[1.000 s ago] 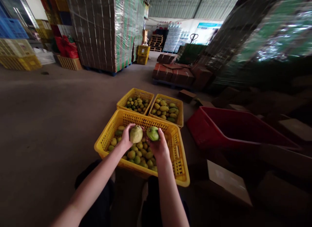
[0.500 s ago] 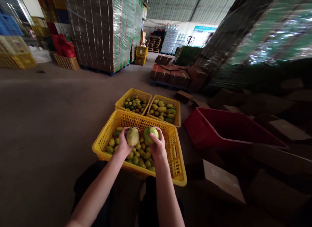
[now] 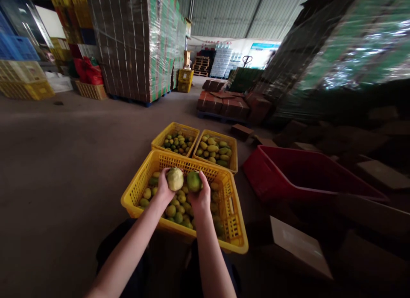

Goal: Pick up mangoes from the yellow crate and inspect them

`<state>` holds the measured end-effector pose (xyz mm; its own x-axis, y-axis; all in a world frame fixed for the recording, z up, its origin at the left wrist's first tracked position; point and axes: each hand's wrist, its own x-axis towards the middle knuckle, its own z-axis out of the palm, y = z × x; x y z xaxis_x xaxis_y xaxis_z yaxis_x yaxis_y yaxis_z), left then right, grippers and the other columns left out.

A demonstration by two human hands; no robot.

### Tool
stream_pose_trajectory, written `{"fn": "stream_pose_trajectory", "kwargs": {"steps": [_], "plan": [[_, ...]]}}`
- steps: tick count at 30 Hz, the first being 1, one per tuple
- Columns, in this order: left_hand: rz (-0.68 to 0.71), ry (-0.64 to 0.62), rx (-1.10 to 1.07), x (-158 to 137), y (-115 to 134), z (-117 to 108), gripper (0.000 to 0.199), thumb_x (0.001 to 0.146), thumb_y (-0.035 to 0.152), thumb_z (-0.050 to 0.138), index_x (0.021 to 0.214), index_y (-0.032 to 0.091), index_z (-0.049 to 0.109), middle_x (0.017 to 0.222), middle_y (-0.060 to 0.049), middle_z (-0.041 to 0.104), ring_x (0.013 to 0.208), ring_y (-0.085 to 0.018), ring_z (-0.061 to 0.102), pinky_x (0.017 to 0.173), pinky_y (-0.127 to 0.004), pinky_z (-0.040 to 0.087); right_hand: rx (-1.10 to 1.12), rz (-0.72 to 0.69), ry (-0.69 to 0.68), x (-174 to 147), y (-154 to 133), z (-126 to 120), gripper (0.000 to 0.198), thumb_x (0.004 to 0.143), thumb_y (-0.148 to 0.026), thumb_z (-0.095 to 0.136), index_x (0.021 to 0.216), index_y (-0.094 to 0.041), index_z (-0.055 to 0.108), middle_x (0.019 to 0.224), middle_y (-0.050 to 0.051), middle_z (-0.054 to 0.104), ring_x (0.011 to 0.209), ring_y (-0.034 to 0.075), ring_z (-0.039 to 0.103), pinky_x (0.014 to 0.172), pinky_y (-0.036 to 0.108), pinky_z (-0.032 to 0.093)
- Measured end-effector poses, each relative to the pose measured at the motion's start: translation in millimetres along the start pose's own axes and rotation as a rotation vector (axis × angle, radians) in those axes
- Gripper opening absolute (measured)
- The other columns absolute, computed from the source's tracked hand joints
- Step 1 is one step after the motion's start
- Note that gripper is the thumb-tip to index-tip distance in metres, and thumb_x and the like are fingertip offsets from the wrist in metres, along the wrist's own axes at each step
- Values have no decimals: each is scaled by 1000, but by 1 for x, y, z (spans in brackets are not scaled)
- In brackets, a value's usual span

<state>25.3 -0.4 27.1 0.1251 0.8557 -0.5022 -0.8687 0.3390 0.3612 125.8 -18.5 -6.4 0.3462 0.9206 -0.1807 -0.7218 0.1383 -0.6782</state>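
My left hand [image 3: 165,187] is closed around a pale yellow-green fruit [image 3: 175,179] with a faintly ridged, rounded end facing me. My right hand [image 3: 201,195] grips a darker green fruit [image 3: 194,181], its thumb along the right side. Both fruits are held side by side, a small gap apart, above a large yellow plastic crate [image 3: 238,229]. Inside that crate lie many yellow and green fruits [image 3: 171,211], partly hidden by my hands and forearms.
Two smaller yellow crates of fruit, left [image 3: 156,141] and right [image 3: 235,161], stand just beyond the large one. A red tub [image 3: 265,174] and cardboard pieces [image 3: 299,244] lie to the right. Wrapped pallet stacks [image 3: 124,46] and bundled flat cartons [image 3: 233,108] stand farther back.
The fruit in my right hand has been turned, showing a darker green side, and that hand has shifted slightly left with its thumb now at the right. The view has tipped up slightly.
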Motion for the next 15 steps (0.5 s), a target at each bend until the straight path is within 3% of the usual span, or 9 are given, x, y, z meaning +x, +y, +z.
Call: {"fn": "stream_pose_trajectory", "kwargs": {"steps": [5, 7, 11, 15], "plan": [[-32, -141, 83, 10, 0, 19, 24, 82, 21, 46, 77, 11, 68, 63, -7, 68, 59, -19, 68, 62, -30, 58, 171, 87, 161, -2, -29, 8, 16, 68, -30, 76, 77, -21, 65, 69, -6, 71, 60, 11, 67, 58, 21, 57], [-66, -177, 83, 12, -2, 14, 25, 82, 22, 47, 79, 10, 69, 65, -9, 69, 61, -20, 68, 64, -32, 58, 182, 41, 159, -5, -42, 4, 19, 67, -31, 78, 78, -22, 65, 70, -6, 71, 62, 12, 68, 59, 23, 58], [-120, -107, 6, 13, -8, -1, 23, 81, 22, 48, 80, 11, 68, 66, -8, 69, 60, -19, 68, 64, -33, 59, 190, -18, 186, -10, -57, -7, 26, 62, -34, 81, 79, -21, 65, 70, -6, 71, 62, 13, 68, 59, 26, 60], [-74, -164, -9, 7, -14, 1, 22, 78, 22, 50, 78, 12, 68, 68, -9, 69, 70, -22, 71, 66, -34, 59, 181, -1, 189, -11, -57, -5, 27, 61, -35, 80, 77, -21, 65, 68, -6, 70, 57, 12, 65, 54, 25, 56]]}}
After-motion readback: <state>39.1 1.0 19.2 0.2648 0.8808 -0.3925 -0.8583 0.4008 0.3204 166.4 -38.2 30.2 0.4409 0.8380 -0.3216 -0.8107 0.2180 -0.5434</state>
